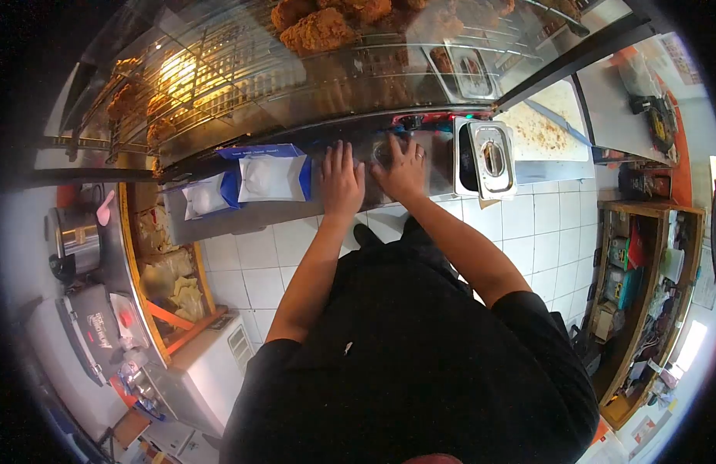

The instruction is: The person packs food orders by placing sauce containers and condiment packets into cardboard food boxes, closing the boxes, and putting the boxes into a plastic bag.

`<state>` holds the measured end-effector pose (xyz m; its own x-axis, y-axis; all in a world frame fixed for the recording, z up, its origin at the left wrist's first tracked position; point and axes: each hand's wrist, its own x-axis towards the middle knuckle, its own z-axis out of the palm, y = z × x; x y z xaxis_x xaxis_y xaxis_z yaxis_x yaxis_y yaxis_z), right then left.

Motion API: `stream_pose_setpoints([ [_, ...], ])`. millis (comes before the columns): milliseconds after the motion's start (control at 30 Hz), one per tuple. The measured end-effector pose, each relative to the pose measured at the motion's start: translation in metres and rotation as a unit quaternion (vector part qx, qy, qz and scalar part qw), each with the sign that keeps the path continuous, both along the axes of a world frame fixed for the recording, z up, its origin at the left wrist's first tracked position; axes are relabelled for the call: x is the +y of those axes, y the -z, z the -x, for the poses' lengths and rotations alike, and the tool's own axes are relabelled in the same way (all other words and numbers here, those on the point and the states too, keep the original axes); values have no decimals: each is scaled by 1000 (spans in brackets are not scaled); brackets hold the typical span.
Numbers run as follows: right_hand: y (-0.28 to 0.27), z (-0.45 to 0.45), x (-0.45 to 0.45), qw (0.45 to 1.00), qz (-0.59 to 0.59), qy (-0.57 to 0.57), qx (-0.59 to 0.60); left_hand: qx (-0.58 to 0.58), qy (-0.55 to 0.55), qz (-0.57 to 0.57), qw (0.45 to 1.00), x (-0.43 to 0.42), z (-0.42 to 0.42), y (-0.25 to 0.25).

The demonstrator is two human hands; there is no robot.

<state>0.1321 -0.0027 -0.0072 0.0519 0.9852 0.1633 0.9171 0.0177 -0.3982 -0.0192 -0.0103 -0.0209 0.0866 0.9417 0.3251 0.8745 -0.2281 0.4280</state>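
My left hand (pixel 343 179) lies flat on the dark metal ledge (pixel 249 215) below the glass display case, fingers stretched forward and holding nothing. Beside it, my right hand (pixel 403 172) rests on the same ledge with its fingers spread, a ring on one of them. Just left of my left hand stands a blue-and-white paper box (pixel 284 179) with a rounded white wrapped lump (pixel 257 175) in it. A second such box (pixel 207 197) sits farther left. To the right of my right hand is a steel container (pixel 464 158) with a notched metal lid (pixel 495 158) set askew, showing a dark opening.
Fried chicken pieces (pixel 319 31) lie on wire racks (pixel 242 85) inside the lit case. A crumb-covered white cutting board (pixel 547 120) with a long blue-handled knife (pixel 559 117) is at right. A wooden shelf unit (pixel 659 232) stands right, a rice cooker (pixel 78 238) left.
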Motion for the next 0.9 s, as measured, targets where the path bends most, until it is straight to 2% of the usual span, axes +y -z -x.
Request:
stream_pose_setpoints([
  [67,7,5,4,997,-73,-16,-6,43,-29,66,997,-5,2,1],
  [267,17,10,6,999,-10,-2,-39,66,-30,59,996,-5,-2,10],
  [367,15,13,7,999,-1,4,-44,67,-44,101,992,-6,-5,-5],
  [500,1,14,9,999,11,19,-31,35,-62,95,993,-8,-5,-11],
  [567,4,14,17,999,18,19,-43,68,-66,21,995,-9,-5,-4],
  [833,11,22,14,996,36,-2,-86,98,-63,121,986,-13,-11,-5],
  [900,3,21,18,994,82,9,-76,95,-72,135,984,-8,-11,-7],
])
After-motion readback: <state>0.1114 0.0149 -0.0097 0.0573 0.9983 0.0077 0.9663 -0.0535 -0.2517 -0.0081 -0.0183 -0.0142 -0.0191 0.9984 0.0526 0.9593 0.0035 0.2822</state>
